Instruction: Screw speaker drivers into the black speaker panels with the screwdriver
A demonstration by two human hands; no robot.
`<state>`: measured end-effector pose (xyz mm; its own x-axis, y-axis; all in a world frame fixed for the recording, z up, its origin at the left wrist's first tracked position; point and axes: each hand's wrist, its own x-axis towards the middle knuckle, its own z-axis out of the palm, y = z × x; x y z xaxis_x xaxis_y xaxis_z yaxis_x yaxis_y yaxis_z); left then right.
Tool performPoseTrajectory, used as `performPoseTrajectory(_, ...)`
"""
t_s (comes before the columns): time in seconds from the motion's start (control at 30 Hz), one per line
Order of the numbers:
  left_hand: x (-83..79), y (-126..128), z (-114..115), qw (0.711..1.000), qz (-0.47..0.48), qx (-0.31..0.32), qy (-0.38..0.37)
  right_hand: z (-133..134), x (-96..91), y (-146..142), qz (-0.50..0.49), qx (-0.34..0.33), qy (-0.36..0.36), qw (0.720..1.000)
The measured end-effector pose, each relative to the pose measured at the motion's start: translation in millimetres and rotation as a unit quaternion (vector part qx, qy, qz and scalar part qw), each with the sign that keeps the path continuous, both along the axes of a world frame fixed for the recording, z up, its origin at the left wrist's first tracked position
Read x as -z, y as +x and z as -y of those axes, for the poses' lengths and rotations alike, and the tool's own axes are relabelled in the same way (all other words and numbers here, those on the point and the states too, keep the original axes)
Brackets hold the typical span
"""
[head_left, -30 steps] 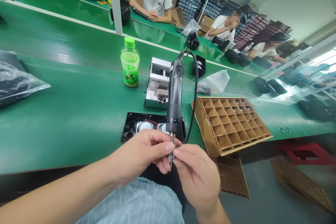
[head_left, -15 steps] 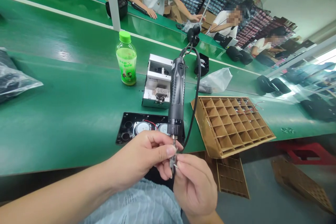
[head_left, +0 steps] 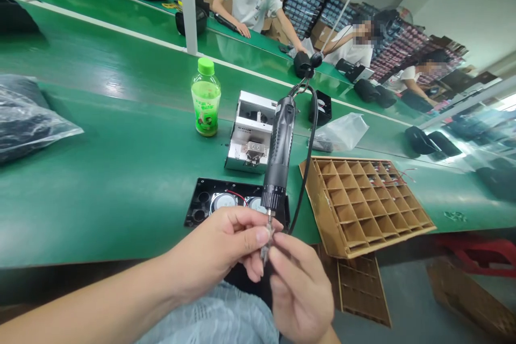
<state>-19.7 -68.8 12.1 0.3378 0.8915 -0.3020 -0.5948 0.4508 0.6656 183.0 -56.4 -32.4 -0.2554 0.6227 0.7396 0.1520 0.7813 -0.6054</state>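
Observation:
A black electric screwdriver [head_left: 279,145] hangs from a hook, bit end down, in front of me. At its lower end, the thumb and fingers of my left hand [head_left: 226,242] are pinched around the screwdriver bit [head_left: 270,219]. A small greyish piece [head_left: 265,251] shows at the bit's tip, too blurred to name. My right hand [head_left: 302,287] is closed beside it, thumb and forefinger at the tip; what they grip is hidden. Behind the hands lies a black speaker panel [head_left: 203,193] with two round drivers and a red wire.
A metal fixture [head_left: 248,131] and a green-capped bottle [head_left: 206,99] stand beyond the panel. At the right is a divided cardboard box [head_left: 326,215], with a plastic bag [head_left: 342,131] behind it. Another bag [head_left: 32,118] lies at the left. Co-workers sit across the green bench [head_left: 121,188].
The view has shifted slightly, so the bench things sit further right and lower. The screwdriver leans more. My right fingers have shifted a little at the tip. Across the bench, a co-worker's hand has reached a dark object.

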Motion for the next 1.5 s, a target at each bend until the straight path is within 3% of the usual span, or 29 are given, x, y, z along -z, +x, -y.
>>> performPoseTrajectory(0.1,6.2,2.4,10.9,0.999,0.03,0.042,0.014,-8.1,-7.6,2.2,-0.106,0.004,-0.134,0.985)
performPoseTrajectory(0.2,16.3,10.6,27.8,0.993,0.066,0.093,0.01,-23.0,-24.9,-4.7,-0.136,-0.046,-0.316,0.938)
performPoseTrajectory(0.27,23.0,17.5,38.3,0.992,0.084,0.098,-0.004,-30.5,-39.7,-12.7,-0.11,-0.124,-0.416,0.894)
performPoseTrajectory(0.37,29.7,24.5,48.4,0.992,0.103,0.066,-0.013,-32.2,-59.5,-25.5,-0.106,-0.251,-0.525,0.806)
performPoseTrajectory(0.47,32.3,25.1,53.6,0.993,0.108,0.05,-0.01,-29.3,-71.8,-38.3,-0.16,-0.293,-0.591,0.734)
performPoseTrajectory(0.53,33.8,24.3,57.5,0.994,0.102,0.037,-0.015,-30.9,-75.0,-47.3,-0.183,-0.298,-0.595,0.723)
performPoseTrajectory(0.7,40.2,26.0,65.8,0.997,0.077,-0.007,-0.025,-50.9,-71.9,-70.1,-0.188,-0.356,-0.533,0.744)
performPoseTrajectory(0.8,41.0,16.9,62.4,0.999,0.025,0.046,0.005,-64.2,-70.6,-80.4,-0.192,-0.398,-0.52,0.731)
performPoseTrajectory(0.87,38.5,-1.5,57.5,0.993,-0.073,0.07,0.065,-70.2,-72.9,-82.3,-0.195,-0.376,-0.53,0.734)
performPoseTrajectory(0.9,36.4,-14.2,54.9,0.981,-0.153,0.047,0.11,-72.3,-75.0,-81.3,-0.194,-0.344,-0.533,0.748)
performPoseTrajectory(0.93,33.8,-28.3,52.3,0.951,-0.263,-0.013,0.16,-73.9,-77.4,-79.0,-0.192,-0.303,-0.531,0.768)
performPoseTrajectory(0.97,30.8,-42.6,49.3,0.895,-0.385,-0.081,0.211,-75.1,-80.0,-75.7,-0.189,-0.259,-0.522,0.791)
performPoseTrajectory(1.03,24.0,-67.2,41.7,0.733,-0.619,-0.135,0.248,-77.1,-84.9,-67.5,-0.185,-0.177,-0.492,0.832)
performPoseTrajectory(1.07,20.5,-75.3,36.6,0.658,-0.701,-0.111,0.251,-78.0,-86.8,-63.4,-0.185,-0.146,-0.477,0.847)
performPoseTrajectory(1.13,14.3,-81.1,24.1,0.56,-0.791,-0.019,0.243,-79.7,-88.7,-56.4,-0.192,-0.11,-0.455,0.863)
performPoseTrajectory(1.23,8.7,-71.5,4.5,0.512,-0.828,0.077,0.218,-81.7,-86.7,-49.2,-0.203,-0.105,-0.447,0.865)
performPoseTrajectory(1.4,8.9,-56.7,-10.1,0.494,-0.845,0.092,0.185,-83.7,-77.1,-39.8,-0.203,-0.133,-0.45,0.859)
performPoseTrajectory(1.5,9.7,-56.0,-11.0,0.499,-0.845,0.094,0.167,-85.7,-73.2,-35.3,-0.22,-0.133,-0.448,0.856)
